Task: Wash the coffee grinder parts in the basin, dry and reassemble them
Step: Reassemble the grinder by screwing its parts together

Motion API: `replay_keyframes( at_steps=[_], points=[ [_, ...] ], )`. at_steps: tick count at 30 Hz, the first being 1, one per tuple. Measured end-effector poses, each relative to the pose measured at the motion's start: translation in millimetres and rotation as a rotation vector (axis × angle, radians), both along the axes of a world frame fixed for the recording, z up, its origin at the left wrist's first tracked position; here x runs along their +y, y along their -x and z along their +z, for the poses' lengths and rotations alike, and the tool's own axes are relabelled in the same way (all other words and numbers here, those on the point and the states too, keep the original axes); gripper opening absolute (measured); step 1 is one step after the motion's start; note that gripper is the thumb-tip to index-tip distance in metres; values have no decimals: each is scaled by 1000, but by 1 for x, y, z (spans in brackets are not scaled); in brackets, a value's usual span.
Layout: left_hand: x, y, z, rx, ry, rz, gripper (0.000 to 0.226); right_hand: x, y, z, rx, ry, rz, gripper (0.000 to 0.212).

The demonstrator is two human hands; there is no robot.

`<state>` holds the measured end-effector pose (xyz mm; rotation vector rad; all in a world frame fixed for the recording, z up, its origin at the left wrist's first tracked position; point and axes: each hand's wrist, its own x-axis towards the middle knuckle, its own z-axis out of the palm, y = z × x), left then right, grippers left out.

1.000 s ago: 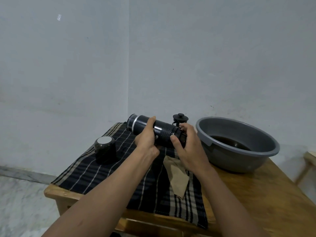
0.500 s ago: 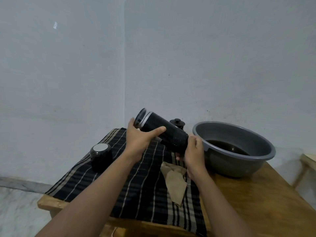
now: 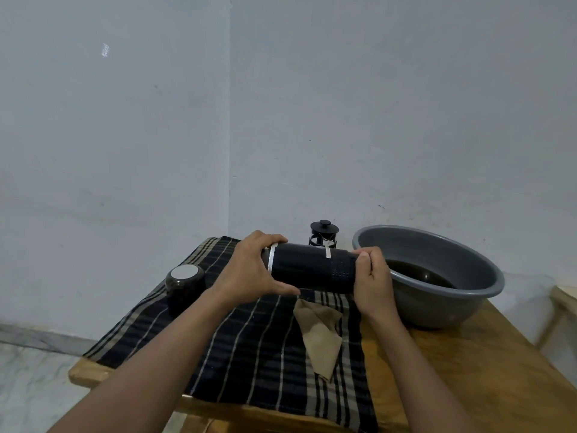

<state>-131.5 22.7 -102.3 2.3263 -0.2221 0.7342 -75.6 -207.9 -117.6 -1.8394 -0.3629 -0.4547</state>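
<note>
Over the cloth [image 3: 243,354] on the desk [image 3: 468,370], grinder [image 3: 309,270] held level in the air, long axis left-right: left hand [image 3: 249,270] wrapped round its ringed end, right hand [image 3: 371,282] curled over the perforated end, nearer the basin [image 3: 491,273] at the far right corner.

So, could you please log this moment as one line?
left hand, right hand: grip grinder ends | grinder: horizontal over cloth | basin: dark water
</note>
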Motion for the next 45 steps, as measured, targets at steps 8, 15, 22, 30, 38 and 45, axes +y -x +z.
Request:
replay_keyframes(
  at_steps=[8,15,22,30,38,45],
  points=[
    [5,0,-4,-6,-51,-13,91,0,-8,1,249,5,58,29],
    [9,5,-3,87,431,27,111,10,2,-4,487,-261,225,39],
    [-1,-8,17,-30,1149,-40,72,44,15,-15,528,-169,433,36],
    [19,-9,23,-13,421,119,101,99,6,-11,255,217,420,80],
    [30,-18,21,50,235,217,110,121,-11,-29,247,264,367,77],
    [41,-10,29,107,197,258,109,121,-11,-30,262,301,362,84]
  ],
)
